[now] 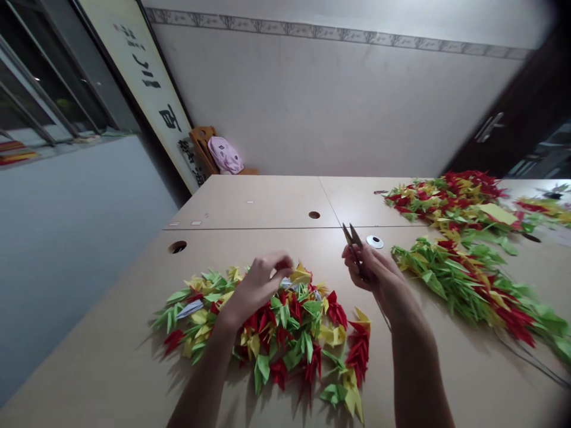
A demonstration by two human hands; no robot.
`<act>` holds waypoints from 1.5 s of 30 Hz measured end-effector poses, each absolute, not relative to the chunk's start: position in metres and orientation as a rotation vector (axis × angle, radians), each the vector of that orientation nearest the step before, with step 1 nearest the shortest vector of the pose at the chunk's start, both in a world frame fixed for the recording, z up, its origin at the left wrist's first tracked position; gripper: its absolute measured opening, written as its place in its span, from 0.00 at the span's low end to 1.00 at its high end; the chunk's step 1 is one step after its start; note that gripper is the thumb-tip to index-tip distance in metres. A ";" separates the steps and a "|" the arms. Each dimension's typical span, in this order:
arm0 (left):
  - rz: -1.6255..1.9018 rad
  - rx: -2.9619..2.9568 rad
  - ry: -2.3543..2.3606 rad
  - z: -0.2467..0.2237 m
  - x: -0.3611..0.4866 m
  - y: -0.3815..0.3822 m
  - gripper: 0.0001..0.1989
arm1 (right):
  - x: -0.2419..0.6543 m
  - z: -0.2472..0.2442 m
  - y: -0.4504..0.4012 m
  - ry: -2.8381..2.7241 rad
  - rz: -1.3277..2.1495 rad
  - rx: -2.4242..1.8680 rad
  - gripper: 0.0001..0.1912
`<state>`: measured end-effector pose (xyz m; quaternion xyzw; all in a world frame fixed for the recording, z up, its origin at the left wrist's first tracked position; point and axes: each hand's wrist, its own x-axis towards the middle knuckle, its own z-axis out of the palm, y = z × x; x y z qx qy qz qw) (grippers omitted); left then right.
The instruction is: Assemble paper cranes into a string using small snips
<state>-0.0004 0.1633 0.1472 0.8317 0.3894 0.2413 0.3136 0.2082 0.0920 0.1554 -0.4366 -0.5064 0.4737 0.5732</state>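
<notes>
My left hand (263,279) is above a pile of strung folded paper cranes (289,333) in red, green and yellow. Its thumb and fingertips come together in a pinch beside a yellow paper crane (300,274); what is between them is too small to make out. In my right hand (375,270) is a pair of dark scissors (353,238), held with the tips pointing up and slightly apart. A thin dark line, perhaps a thread, hangs below that hand. Behind it on the table lies a white round spool (375,242).
More strung paper cranes lie on the right, in a green and red bunch (464,285) and a larger heap (446,199) behind it. The pale table (250,205) has cable holes (177,246). At the far end, a pink backpack (225,156) rests on a wooden chair (203,139).
</notes>
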 end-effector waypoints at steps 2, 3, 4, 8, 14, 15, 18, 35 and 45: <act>0.840 1.969 0.939 0.152 0.002 0.157 0.04 | 0.203 0.158 0.086 -1.221 1.077 -1.057 0.15; 0.928 1.822 0.880 0.153 0.004 0.153 0.04 | 0.201 0.160 0.084 -1.239 1.049 -1.077 0.14; 0.995 1.676 0.818 0.154 0.005 0.150 0.04 | 0.199 0.161 0.081 -1.266 1.003 -1.096 0.13; 1.119 1.358 0.653 0.159 0.009 0.136 0.04 | 0.192 0.169 0.068 -1.455 0.694 -1.160 0.10; 1.173 1.273 0.606 0.168 0.007 0.121 0.07 | 0.192 0.180 0.052 -1.659 0.438 -1.096 0.13; 1.171 1.280 0.606 0.169 0.006 0.120 0.07 | 0.192 0.181 0.051 -1.685 0.377 -1.103 0.15; 1.164 1.319 0.593 0.171 0.005 0.116 0.08 | 0.193 0.183 0.047 -1.790 0.207 -1.126 0.21; 1.090 1.530 0.717 0.176 0.009 0.107 0.08 | 0.181 0.183 0.050 -1.615 0.389 -1.194 0.17; 1.014 1.492 0.630 0.173 0.013 0.109 0.07 | 0.181 0.180 0.052 -1.690 0.335 -1.135 0.16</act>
